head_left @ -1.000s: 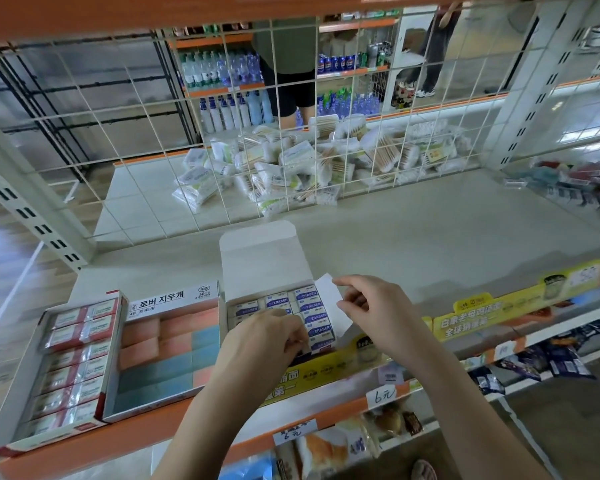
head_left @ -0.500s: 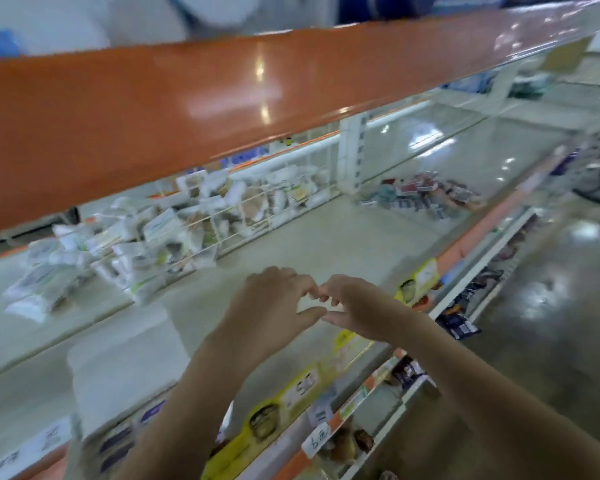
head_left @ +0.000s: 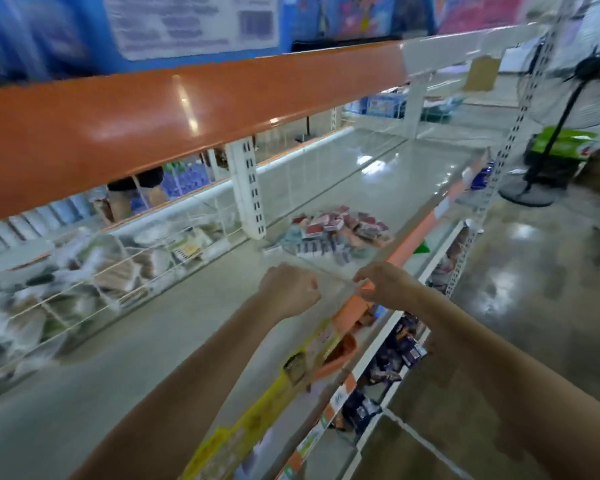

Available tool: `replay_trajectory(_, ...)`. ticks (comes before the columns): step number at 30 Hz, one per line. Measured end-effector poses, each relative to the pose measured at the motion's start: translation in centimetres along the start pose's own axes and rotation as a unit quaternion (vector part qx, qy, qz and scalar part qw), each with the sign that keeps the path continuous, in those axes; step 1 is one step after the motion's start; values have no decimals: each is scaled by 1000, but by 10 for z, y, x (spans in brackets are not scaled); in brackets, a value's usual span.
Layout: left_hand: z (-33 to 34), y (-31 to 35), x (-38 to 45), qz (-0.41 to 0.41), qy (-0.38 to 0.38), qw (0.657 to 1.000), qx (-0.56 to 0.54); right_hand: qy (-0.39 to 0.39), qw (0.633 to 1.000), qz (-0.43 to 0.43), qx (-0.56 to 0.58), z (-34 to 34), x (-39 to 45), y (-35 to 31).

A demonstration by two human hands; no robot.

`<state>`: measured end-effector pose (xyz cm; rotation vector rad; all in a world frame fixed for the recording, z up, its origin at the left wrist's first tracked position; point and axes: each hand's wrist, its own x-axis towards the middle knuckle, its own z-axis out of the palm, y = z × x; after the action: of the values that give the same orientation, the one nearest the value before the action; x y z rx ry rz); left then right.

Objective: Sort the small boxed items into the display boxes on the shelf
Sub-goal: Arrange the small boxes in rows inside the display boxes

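Both hands reach out over the shelf point(head_left: 201, 327), close together but apart. The left hand point(head_left: 289, 289) is a clenched fist, knuckles up; whether its grip holds anything cannot be told through the blur. The right hand point(head_left: 383, 284) has its fingers curled over the front lip of the shelf, at a clear divider strip point(head_left: 329, 273) that runs between the 2 hands; whether that grip actually grasps the strip is unclear.

Just beyond both hands, on the far side of the strip, lies a loose heap of small boxed items point(head_left: 336, 233), red, blue and pink packs jumbled on the shelf surface. No display box shows in this view.

Left of the left hand and further back, a white wire fence point(head_left: 94, 289) holds bagged goods point(head_left: 25, 320) behind it. Below the right hand, an orange price rail point(head_left: 352, 308) carries yellow labels point(head_left: 257, 410). Above both hands runs the orange edge of the upper shelf point(head_left: 153, 112). Far right of the right hand, a standing fan point(head_left: 534, 178) is on the floor.
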<state>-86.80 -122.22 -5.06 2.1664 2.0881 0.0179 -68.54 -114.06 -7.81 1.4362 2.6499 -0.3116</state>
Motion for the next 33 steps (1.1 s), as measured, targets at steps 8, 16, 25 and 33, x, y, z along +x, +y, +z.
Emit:
replay_trajectory(8, 8, -24, 83, -73, 33, 997, 22, 48, 999, 17, 18, -10, 46, 48)
replay_trajectory(16, 26, -40, 123, -105, 30, 994, 5, 99, 989, 48, 101, 4, 70, 59)
replay_trajectory(25, 43, -40, 115, -103, 63, 993, 14, 138, 984, 27, 109, 12, 75, 64)
replay_trajectory(33, 37, -52, 112, -51, 15, 998, -17, 180, 975, -4, 133, 12, 71, 66)
